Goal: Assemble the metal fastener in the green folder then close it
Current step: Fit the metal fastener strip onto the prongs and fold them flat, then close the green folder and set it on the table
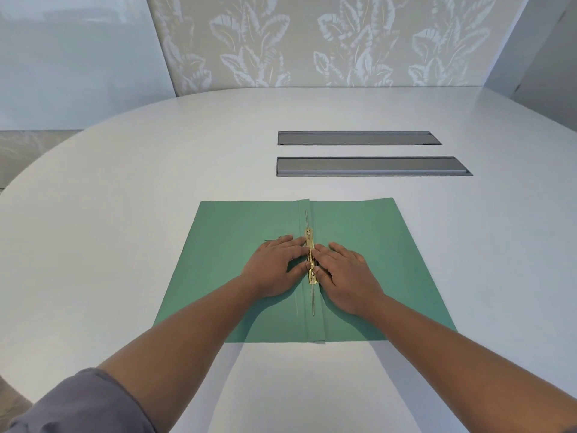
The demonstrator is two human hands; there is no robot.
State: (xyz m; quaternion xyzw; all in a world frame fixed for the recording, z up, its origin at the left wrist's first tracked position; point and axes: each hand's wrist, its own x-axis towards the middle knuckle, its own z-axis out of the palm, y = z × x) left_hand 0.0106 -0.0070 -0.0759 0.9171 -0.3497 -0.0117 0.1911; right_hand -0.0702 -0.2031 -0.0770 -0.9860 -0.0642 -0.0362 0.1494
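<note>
A green folder (374, 245) lies open and flat on the white table, its spine running away from me. Along the spine sits the gold metal fastener (309, 240), a flat bar with thin prongs stretched out far and near. My left hand (274, 267) rests palm down on the left flap, fingertips and thumb touching the bar. On the right flap my right hand (346, 276) lies the same way, its fingertips and thumb pressing the bar's middle from the other side. The middle of the bar is partly hidden by my fingers.
Two long grey recessed cable trays (359, 138) (373, 166) are set into the round table (125, 245) beyond the folder. A leaf-patterned wall (312, 42) stands behind the table's far edge. A thin dark item (272, 240) pokes out near my left fingertips.
</note>
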